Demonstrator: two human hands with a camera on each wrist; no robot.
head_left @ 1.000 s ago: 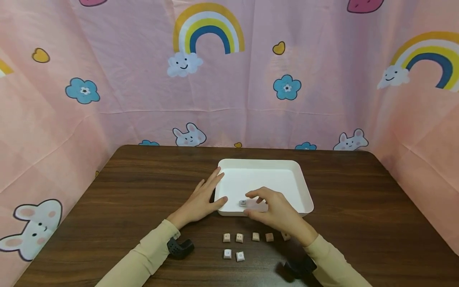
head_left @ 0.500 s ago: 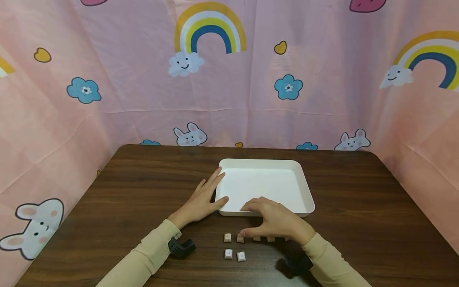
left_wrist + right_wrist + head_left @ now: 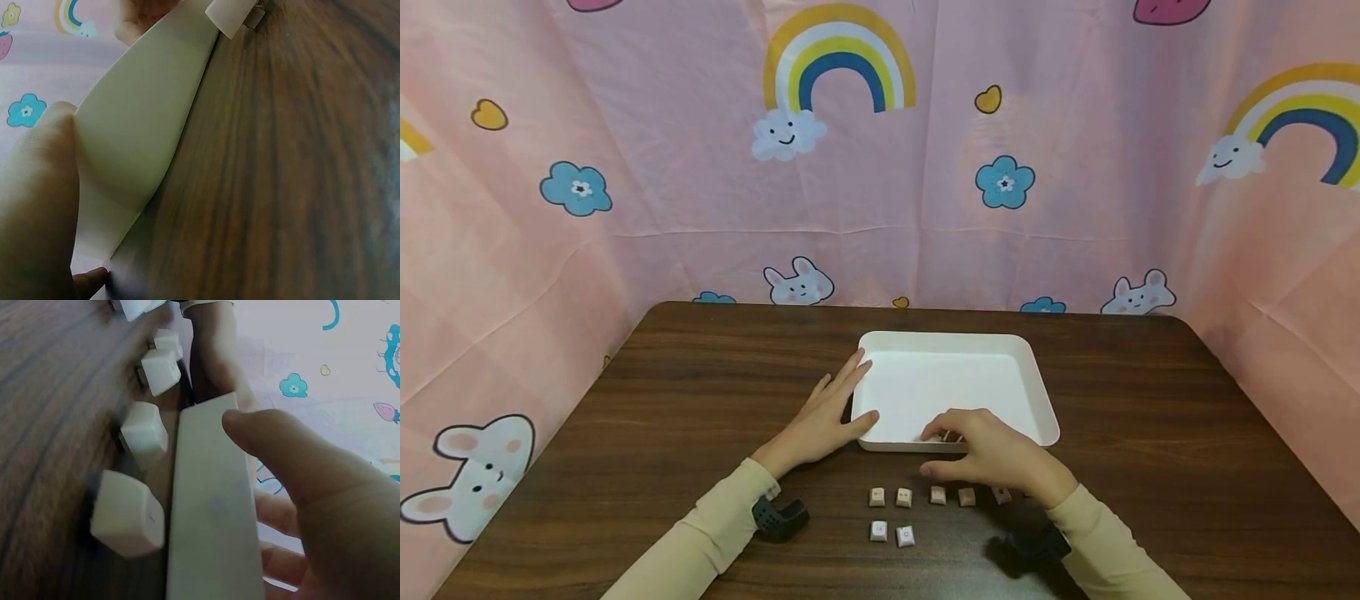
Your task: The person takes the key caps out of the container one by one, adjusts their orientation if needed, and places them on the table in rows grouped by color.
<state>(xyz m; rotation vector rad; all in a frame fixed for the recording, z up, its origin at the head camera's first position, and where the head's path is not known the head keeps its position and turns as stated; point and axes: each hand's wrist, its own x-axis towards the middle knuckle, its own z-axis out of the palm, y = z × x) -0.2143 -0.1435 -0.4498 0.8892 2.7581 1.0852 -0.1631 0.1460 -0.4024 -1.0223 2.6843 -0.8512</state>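
Observation:
My left hand [image 3: 822,422] lies spread at the left side of a white tray [image 3: 955,379], fingers along its rim and thumb at the front corner. In the left wrist view its thumb [image 3: 40,200] touches the tray wall [image 3: 144,112]. My right hand [image 3: 992,450] reaches over the front wall, its bent fingers inside the tray. Outside that wall is its thumb [image 3: 275,434], apart from the fingers. What lies under those fingers is hidden. Several pale keycaps [image 3: 937,496] stand in a row before the tray, with two whiter keycaps [image 3: 878,531] nearer me.
Dark wood table [image 3: 722,375] surrounds the tray. A patterned cloth [image 3: 880,192] hangs behind and at both sides. Each wrist wears a black camera strap [image 3: 781,518]. In the right wrist view, keycaps [image 3: 128,515] stand close to the tray's front wall.
My right hand came down toward the tray's front wall, then shifted right. The keycap seen in the tray earlier is no longer visible. My left hand stayed put.

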